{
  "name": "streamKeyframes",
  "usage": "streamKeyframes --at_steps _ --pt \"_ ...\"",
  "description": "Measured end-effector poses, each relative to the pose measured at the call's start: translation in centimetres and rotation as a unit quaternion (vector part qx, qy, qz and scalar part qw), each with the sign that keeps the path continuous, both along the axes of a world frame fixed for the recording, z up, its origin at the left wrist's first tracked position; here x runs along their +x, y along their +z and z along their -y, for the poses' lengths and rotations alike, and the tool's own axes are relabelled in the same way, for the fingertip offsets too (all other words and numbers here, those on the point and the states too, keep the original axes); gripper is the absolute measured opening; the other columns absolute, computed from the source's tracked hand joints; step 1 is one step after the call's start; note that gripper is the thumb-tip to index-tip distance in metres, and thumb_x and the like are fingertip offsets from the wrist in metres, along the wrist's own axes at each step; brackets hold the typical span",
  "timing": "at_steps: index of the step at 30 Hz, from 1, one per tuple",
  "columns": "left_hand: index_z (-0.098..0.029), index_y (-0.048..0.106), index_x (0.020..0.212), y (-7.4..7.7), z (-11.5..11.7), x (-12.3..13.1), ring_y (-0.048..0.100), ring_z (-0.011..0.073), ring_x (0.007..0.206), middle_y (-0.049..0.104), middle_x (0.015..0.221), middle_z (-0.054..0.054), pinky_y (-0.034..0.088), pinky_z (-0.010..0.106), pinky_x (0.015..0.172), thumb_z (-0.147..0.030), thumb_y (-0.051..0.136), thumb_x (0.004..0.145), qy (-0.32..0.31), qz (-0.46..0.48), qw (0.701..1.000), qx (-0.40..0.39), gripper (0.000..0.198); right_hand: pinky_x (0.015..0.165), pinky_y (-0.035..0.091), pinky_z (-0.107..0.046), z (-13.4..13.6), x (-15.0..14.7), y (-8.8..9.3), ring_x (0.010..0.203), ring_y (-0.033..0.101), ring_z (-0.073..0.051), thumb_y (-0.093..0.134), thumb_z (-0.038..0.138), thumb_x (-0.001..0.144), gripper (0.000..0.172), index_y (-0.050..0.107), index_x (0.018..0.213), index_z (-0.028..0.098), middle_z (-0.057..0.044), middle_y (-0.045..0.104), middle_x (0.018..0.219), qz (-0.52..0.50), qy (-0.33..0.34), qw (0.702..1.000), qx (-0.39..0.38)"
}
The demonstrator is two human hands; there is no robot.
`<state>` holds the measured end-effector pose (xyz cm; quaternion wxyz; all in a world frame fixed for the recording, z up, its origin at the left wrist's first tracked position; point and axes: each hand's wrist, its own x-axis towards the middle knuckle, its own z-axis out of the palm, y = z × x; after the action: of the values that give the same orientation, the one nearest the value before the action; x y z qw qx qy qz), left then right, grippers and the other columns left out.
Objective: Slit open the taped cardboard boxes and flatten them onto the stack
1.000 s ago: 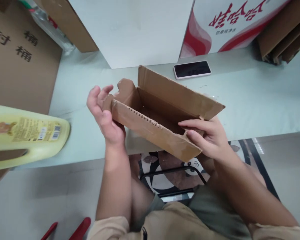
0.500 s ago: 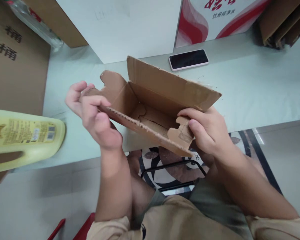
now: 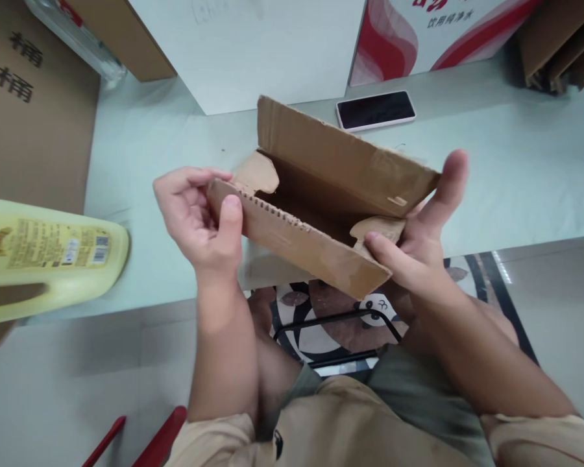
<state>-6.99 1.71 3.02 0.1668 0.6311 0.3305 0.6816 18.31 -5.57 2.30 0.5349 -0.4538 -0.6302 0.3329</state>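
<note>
A brown cardboard box [image 3: 316, 250] is held tilted between both hands above the table's front edge, its top open. My left hand [image 3: 202, 217] grips the near left corner, thumb on the outer face of the near flap and fingers behind it. At the right end, my right hand [image 3: 421, 240] holds the box with its thumb on the small right end flap [image 3: 377, 228] and its index finger stretched up beside the far flap [image 3: 345, 152]. The left end flap [image 3: 257, 174] leans inward. Shadow hides the box's bottom.
On the pale green table [image 3: 491, 162] lie a phone [image 3: 376, 111] and, at left, a yellow jug [image 3: 53, 259]. Behind stand a white box [image 3: 267, 58], a red-and-white carton [image 3: 428, 39] and folded cardboard [image 3: 557, 48]. A large carton [image 3: 39, 130] stands far left; red legs [image 3: 160, 438] show below.
Both end flaps have folded inward over the opening. My left hand has shifted right, its thumb now on the near flap's outside. My right index finger has lifted outward.
</note>
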Motion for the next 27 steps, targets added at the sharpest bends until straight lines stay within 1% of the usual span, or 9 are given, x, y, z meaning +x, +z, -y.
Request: streamKeyframes --at_steps 2,4,7,9,11,14,19,23,27 --pt "-0.027 0.063 0.117 0.0 -0.1 0.2 0.067 0.0186 0.107 0.064 0.115 0.004 0.059 0.039 0.095 -0.042 0.075 0.09 0.024 -0.063 0.998 0.016 0.033 0.109 0.057 -0.05 -0.2 -0.4 -0.2 0.131 0.064 -0.025 0.069 0.05 0.091 0.106 -0.013 0.159 0.053 -0.002 0.056 0.153 -0.036 0.023 0.999 0.022" --pt "-0.028 0.064 0.122 0.0 0.0 0.2 0.062 0.0213 0.121 0.062 0.12 0.006 0.056 0.043 0.105 -0.045 0.073 0.091 0.041 -0.099 0.994 0.023 0.036 0.105 0.059 -0.05 -0.4 -0.4 -0.5 0.124 0.069 -0.025 0.071 0.047 0.091 0.108 -0.012 0.159 0.053 -0.001 0.063 0.146 -0.043 0.04 0.997 0.049" --pt "-0.029 0.063 0.125 0.1 0.2 0.1 0.06 0.0224 0.127 0.063 0.125 0.006 0.054 0.045 0.11 -0.046 0.069 0.095 0.066 -0.133 0.989 0.0 0.034 0.1 0.061 -0.048 -0.4 0.2 -0.9 0.118 0.071 -0.027 0.066 0.055 0.092 0.077 0.028 0.159 0.048 -0.002 0.069 0.135 -0.045 0.058 0.995 0.07" --pt "-0.029 0.066 0.125 0.2 0.3 -0.1 0.061 0.0226 0.126 0.064 0.129 0.007 0.052 0.045 0.112 -0.044 0.068 0.096 0.081 -0.159 0.984 -0.003 0.032 0.103 0.059 -0.049 -0.3 0.6 -1.1 0.123 0.068 -0.03 0.054 0.061 0.097 0.049 0.061 0.139 0.037 -0.005 0.071 0.133 -0.047 0.062 0.995 0.065" --pt "-0.029 0.07 0.12 0.3 0.4 -0.3 0.064 0.0224 0.123 0.068 0.127 0.006 0.051 0.045 0.113 -0.044 0.065 0.098 0.092 -0.189 0.978 0.009 0.028 0.108 0.056 -0.05 -0.2 0.8 -1.1 0.126 0.066 -0.031 0.047 0.059 0.1 0.043 0.075 0.118 0.031 -0.005 0.071 0.132 -0.046 0.056 0.996 0.06" --pt "-0.031 0.076 0.11 0.4 0.4 -0.4 0.069 0.0223 0.117 0.075 0.117 0.003 0.054 0.048 0.109 -0.046 0.057 0.102 0.092 -0.221 0.971 0.016 0.026 0.108 0.055 -0.05 -0.1 0.6 -1.1 0.122 0.068 -0.028 0.047 0.05 0.102 0.037 0.078 0.111 0.032 -0.004 0.074 0.127 -0.047 0.035 0.996 0.069" --pt "-0.032 0.079 0.104 0.5 0.3 -0.4 0.074 0.021 0.102 0.08 0.1 -0.001 0.056 0.05 0.104 -0.031 0.058 0.1 0.055 -0.219 0.973 0.041 0.021 0.104 0.057 -0.046 -0.1 0.2 -0.9 0.117 0.069 -0.025 0.053 0.039 0.102 0.028 0.078 0.11 0.031 -0.004 0.075 0.123 -0.03 0.028 0.995 0.09" --pt "-0.028 0.075 0.11 0.4 0.6 -0.5 0.071 0.0246 0.115 0.076 0.117 0.004 0.057 0.05 0.104 -0.041 0.066 0.093 0.102 -0.224 0.969 0.014 0.023 0.105 0.056 -0.045 0.0 0.2 -0.6 0.121 0.068 -0.025 0.062 0.037 0.098 0.025 0.074 0.119 0.032 -0.004 0.072 0.129 -0.01 0.013 0.996 0.082" --pt "-0.032 0.066 0.117 0.0 1.0 -0.3 0.065 0.027 0.126 0.069 0.123 0.005 0.053 0.05 0.11 -0.056 0.057 0.095 0.127 -0.161 0.976 -0.076 0.033 0.109 0.053 -0.048 0.1 0.1 -0.7 0.126 0.065 -0.027 0.056 0.046 0.1 0.031 0.072 0.122 0.033 -0.004 0.071 0.132 -0.009 0.002 0.998 0.069"
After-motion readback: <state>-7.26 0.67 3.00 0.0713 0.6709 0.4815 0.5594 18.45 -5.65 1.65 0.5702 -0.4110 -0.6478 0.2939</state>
